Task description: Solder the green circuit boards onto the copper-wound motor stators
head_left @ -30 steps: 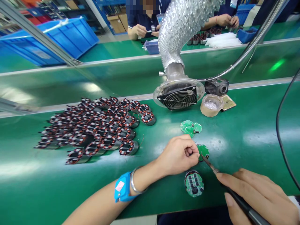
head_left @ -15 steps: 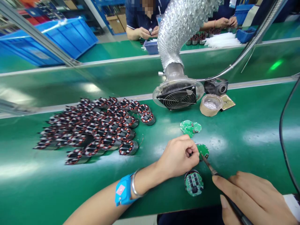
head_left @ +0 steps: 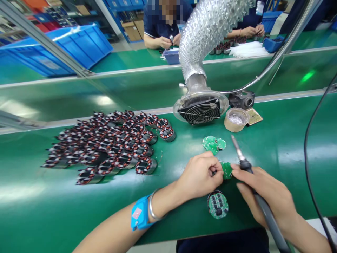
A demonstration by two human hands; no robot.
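Green and component-covered, one round circuit board (head_left: 218, 205) is resting near the front of the bench (head_left: 179, 225); beyond it, the left hand (head_left: 198, 175) is pinching at the edge of a plainer board (head_left: 226, 170), its exact grip being hidden, while the right hand (head_left: 271, 193) is grasping a soldering iron (head_left: 245, 164) with the tip (head_left: 234, 141) standing clear. The step in hand appears to be soldering on the plainer board; tip contact would be calling for a steady workpiece. Farther off, a round tub (head_left: 233, 127) is holding silvery shavings (head_left: 235, 117) beside a square tin (head_left: 259, 121) containing yellowish matter (head_left: 254, 117), and a lavender tray (head_left: 172, 58) is holding white strips (head_left: 173, 49).
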